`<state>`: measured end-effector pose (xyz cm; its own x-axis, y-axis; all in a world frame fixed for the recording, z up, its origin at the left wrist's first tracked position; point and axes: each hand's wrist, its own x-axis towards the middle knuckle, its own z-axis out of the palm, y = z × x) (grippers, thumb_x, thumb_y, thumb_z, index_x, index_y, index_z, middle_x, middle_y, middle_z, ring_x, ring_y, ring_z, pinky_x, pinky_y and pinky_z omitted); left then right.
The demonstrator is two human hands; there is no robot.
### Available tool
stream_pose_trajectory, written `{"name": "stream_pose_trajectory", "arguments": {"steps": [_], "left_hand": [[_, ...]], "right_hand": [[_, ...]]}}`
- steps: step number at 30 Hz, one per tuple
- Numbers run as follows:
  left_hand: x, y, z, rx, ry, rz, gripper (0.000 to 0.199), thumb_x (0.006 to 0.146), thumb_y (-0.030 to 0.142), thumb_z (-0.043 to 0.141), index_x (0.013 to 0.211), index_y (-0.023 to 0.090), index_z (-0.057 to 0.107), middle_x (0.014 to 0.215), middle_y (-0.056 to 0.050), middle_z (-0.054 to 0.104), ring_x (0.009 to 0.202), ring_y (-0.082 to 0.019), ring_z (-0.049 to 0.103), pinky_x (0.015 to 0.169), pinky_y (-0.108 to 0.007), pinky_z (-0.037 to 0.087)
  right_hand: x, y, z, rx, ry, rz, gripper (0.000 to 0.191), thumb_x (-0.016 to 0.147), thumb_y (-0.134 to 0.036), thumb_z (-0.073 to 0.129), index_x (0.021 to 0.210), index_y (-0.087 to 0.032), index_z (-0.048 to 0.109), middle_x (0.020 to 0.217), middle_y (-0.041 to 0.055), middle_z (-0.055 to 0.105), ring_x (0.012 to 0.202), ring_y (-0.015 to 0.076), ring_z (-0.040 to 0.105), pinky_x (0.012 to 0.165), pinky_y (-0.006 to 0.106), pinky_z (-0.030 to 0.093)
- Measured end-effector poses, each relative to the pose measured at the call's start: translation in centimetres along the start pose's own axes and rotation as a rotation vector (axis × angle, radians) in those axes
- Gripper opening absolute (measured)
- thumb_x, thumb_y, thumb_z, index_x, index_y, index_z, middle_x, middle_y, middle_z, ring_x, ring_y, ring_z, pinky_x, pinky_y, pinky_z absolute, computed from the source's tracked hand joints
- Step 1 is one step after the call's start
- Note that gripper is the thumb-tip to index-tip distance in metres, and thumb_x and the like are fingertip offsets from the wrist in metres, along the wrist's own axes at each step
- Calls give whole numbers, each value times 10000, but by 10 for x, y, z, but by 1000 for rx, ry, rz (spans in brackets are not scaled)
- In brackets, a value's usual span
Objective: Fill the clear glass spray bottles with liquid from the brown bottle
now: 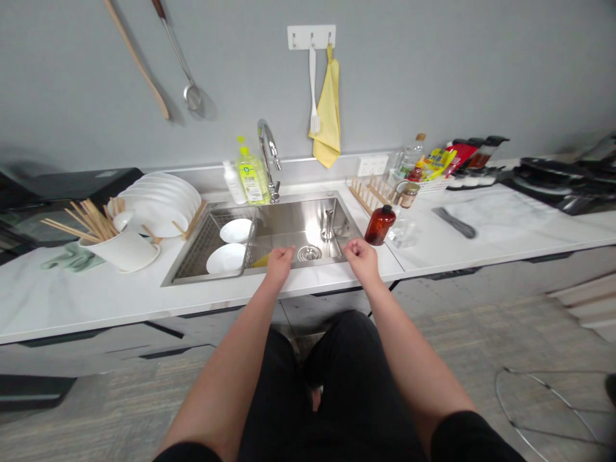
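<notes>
Since nothing's in either hand, fingers (pixel 287 253) just loosely curled, the left hand (pixel 279 264) and right hand (pixel 362 260) sit right at the front rim of the brushed steel sink (pixel 298 228). Two round white plates (pixel 226 258) lie on a wire rack (pixel 192 247) inside it, and an amber bottle (pixel 380 225) stands just right of it.

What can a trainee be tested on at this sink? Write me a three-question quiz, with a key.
1. Which hand is nearer the two round white plates in the stainless-steel sink?
2. True or false: the yellow cloth hangs on the wall beside a white fork.
3. Fill in the blank: the yellow-green plastic soap bottle stands just left of the ___.

Key: 1. Left hand; 2. True; 3. chrome faucet.
</notes>
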<state>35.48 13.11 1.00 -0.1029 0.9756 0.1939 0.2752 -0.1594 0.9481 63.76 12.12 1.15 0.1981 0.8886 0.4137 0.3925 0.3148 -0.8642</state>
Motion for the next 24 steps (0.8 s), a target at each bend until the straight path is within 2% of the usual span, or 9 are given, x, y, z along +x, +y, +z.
{"name": "stream_pose_trajectory", "arguments": {"steps": [3, 6, 8, 10, 13, 16, 18, 20, 24], "left_hand": [[1, 0, 0, -5, 5, 13, 586, 926, 566, 633, 543, 274, 299, 541, 38, 260, 562, -143, 243, 605, -358, 204], [2, 0, 0, -30, -4, 29, 589, 972, 584, 564, 532, 275, 326, 527, 24, 282, 557, -159, 279, 605, -364, 251], [3, 1, 1, -41, -10, 46, 620, 1021, 618, 500, 526, 273, 360, 523, 10, 317, 563, -173, 329, 621, -367, 298], [2, 2, 1, -41, -10, 58, 674, 1061, 676, 442, 525, 270, 386, 523, 5, 334, 569, -179, 354, 635, -369, 323], [1, 3, 1, -28, -6, 65, 743, 1079, 769, 405, 529, 269, 397, 518, 10, 327, 565, -179, 357, 638, -366, 326], [1, 3, 2, -11, 5, 68, 764, 1080, 797, 418, 527, 270, 394, 512, 10, 335, 559, -180, 371, 636, -363, 326], [1, 3, 2, 2, 12, 67, 766, 1085, 788, 426, 524, 267, 404, 510, 7, 349, 556, -181, 383, 631, -361, 321], [2, 3, 2, 13, 20, 65, 763, 1082, 787, 437, 526, 265, 416, 512, 5, 360, 558, -183, 392, 627, -356, 312], [3, 2, 2, 32, 38, 57, 746, 1076, 777, 461, 535, 265, 416, 521, 9, 360, 558, -180, 388, 619, -348, 297]], "right_hand": [[-10, 6, -36, -103, 172, 2, 256, 943, -480, 707, 842, -262, 619, 613, -70, 466, 589, 182, 460, 656, 331, 390], [-10, 11, -74, -292, 290, -10, 190, 952, -440, 672, 916, -255, 655, 682, -35, 553, 634, 210, 525, 689, 354, 441], [-3, 9, -94, -437, 304, -61, 206, 935, -409, 669, 1038, -234, 698, 851, 29, 672, 723, 241, 594, 755, 384, 500], [10, 1, -105, -562, 264, -136, 355, 925, -390, 677, 1223, -200, 712, 1116, 118, 743, 833, 275, 649, 846, 426, 555], [41, -18, -110, -698, 148, -236, 571, 950, -379, 684, 1476, -160, 648, 1451, 218, 688, 1088, 348, 708, 951, 461, 598], [77, -39, -106, -805, 78, -276, 631, 975, -377, 691, 1552, -132, 617, 1569, 243, 641, 1332, 418, 671, 1052, 504, 595], [98, -49, -100, -868, 29, -239, 590, 994, -360, 685, 1523, -102, 640, 1533, 271, 664, 1315, 434, 686, 1070, 527, 586], [113, -54, -93, -938, -35, -159, 486, 1006, -331, 682, 1421, -80, 696, 1398, 287, 721, 1221, 428, 725, 1047, 523, 584], [122, -54, -82, -1033, -78, -80, 364, 1003, -322, 696, 1256, -65, 750, 1250, 286, 755, 1101, 398, 748, 975, 483, 589]]}}
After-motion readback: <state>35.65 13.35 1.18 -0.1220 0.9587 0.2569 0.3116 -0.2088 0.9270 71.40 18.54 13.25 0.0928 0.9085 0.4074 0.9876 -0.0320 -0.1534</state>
